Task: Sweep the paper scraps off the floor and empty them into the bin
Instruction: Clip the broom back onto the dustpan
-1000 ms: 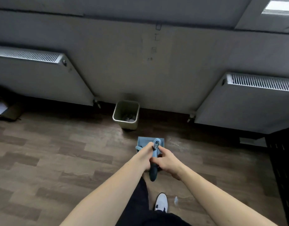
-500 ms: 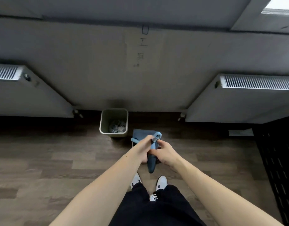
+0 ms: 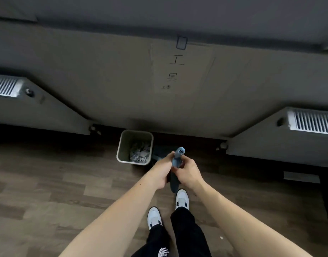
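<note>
Left hand (image 3: 162, 172): fingers (image 3: 168, 158) curled round blue handle (image 3: 178, 156). Right hand (image 3: 189, 171): fingers wrapped on same handle from other side. Dustpan (image 3: 160, 150) dim, behind hands, just right of bin (image 3: 120, 145). Bin on floor (image 3: 67, 182) against wall (image 3: 104, 89), scraps (image 3: 139, 154) piled inside. Stray scrap (image 3: 221, 237) on floor near right leg.

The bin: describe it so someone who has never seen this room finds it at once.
Look at the far wall between two white radiators. At its foot on the wooden floor stands a pale rectangular bin, open-topped, paper scraps inside. It is the only container there, just left of the blue handle.
</note>
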